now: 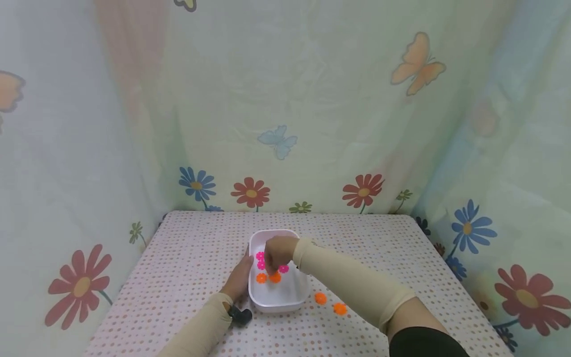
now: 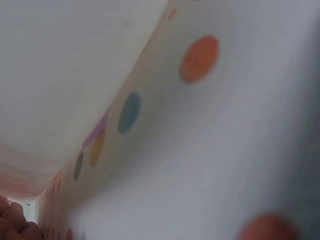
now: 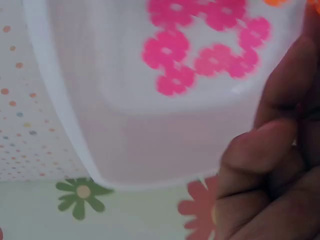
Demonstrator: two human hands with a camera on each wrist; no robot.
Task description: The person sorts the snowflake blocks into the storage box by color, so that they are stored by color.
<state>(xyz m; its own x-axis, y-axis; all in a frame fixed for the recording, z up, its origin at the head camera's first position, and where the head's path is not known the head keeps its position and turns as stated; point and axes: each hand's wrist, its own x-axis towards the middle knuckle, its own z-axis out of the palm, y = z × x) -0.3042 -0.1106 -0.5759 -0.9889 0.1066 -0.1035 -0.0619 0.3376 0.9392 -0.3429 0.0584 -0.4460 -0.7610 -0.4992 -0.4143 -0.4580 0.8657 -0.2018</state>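
A white plastic tray (image 1: 278, 302) stands on the table with pink flower-shaped pieces (image 1: 260, 265) in it. One orange flower piece (image 1: 261, 278) lies near its left wall. My left hand (image 1: 239, 277) holds the tray's left side, thumb at the rim. Fingers (image 2: 17, 222) of it show at the corner of the left wrist view, beside the tray wall. Reaching in from the right, my right hand (image 1: 278, 253) is low over the tray and pinches an orange flower (image 1: 275, 277). The right wrist view shows the pink pieces (image 3: 166, 48) clustered, with curled fingers (image 3: 257, 150) alongside.
Two more orange flowers, one nearer the tray (image 1: 320, 298) and one farther right (image 1: 340, 309), lie on the dotted tablecloth (image 1: 214, 238). A curtain (image 1: 312, 99) printed with flowers and butterflies hangs behind and at both sides of the table.
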